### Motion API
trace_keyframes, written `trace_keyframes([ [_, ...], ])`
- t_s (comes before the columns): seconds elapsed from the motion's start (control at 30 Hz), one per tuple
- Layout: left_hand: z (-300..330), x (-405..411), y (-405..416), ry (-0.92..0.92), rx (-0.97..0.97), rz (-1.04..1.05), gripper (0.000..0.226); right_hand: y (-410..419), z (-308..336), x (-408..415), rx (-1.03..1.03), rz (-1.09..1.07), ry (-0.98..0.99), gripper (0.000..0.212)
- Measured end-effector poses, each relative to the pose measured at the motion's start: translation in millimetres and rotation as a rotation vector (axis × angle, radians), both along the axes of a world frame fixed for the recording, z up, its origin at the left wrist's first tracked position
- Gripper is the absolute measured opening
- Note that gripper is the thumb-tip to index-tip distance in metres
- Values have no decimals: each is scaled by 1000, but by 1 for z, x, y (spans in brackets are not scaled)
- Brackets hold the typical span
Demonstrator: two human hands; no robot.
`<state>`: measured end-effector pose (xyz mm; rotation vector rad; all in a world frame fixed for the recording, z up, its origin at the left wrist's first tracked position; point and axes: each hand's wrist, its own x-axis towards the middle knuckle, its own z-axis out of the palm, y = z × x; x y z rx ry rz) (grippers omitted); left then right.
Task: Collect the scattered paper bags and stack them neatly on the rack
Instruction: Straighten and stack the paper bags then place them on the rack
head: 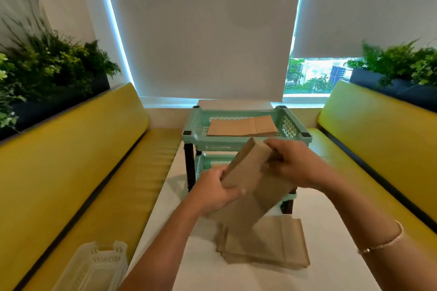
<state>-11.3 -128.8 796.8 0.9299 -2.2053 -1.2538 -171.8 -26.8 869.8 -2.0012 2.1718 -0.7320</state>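
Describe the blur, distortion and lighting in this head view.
Head view: wide-angle bending bows the window edges and yellow benches; motion blur smears the held paper bag and both hands; daylight glows around the blinds, brightest at the uncovered window strip.

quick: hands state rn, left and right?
Left hand: gripping the paper bag at its near edge.
Right hand: gripping the same bag's far side.

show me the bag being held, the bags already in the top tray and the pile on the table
held bag (256,182): head view, middle of its flat face
bags in the top tray (236,127): head view, top bag's face
pile on the table (272,245): head view, top bag's centre
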Motion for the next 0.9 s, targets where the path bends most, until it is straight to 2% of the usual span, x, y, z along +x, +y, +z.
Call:
trace_keyframes([
  [0.1,28,3,-26,36,-31,123,39,-14,38,-35,-194,-113,-205,22],
  [0.2,75,-8,-59,387,110,229,24,-42,65,-67,-342,-144,-621,25],
  [0.27,102,-29,-86,510,144,283,18,-72,73,-84,-361,-211,-859,30],
  [0.3,111,-41,-101,475,98,326,18,-88,75,-89,-336,-253,-932,30],
  [0.37,121,-65,-130,305,-56,433,15,-119,72,-97,-245,-372,-983,13],
  [0.4,121,-75,-144,178,-152,482,14,-134,67,-100,-180,-450,-983,6],
  [0.5,109,-99,-176,-247,-375,519,25,-169,45,-113,-42,-576,-842,20],
  [0.6,91,-114,-190,-498,-454,492,34,-190,25,-124,10,-574,-696,23],
  [0.7,73,-123,-191,-620,-457,431,32,-199,12,-127,109,-596,-508,5],
  [0.77,62,-124,-189,-639,-387,429,31,-202,6,-126,161,-613,-380,14],
  [0.9,54,-125,-185,-617,-270,455,31,-204,-2,-126,218,-667,-334,21],
])
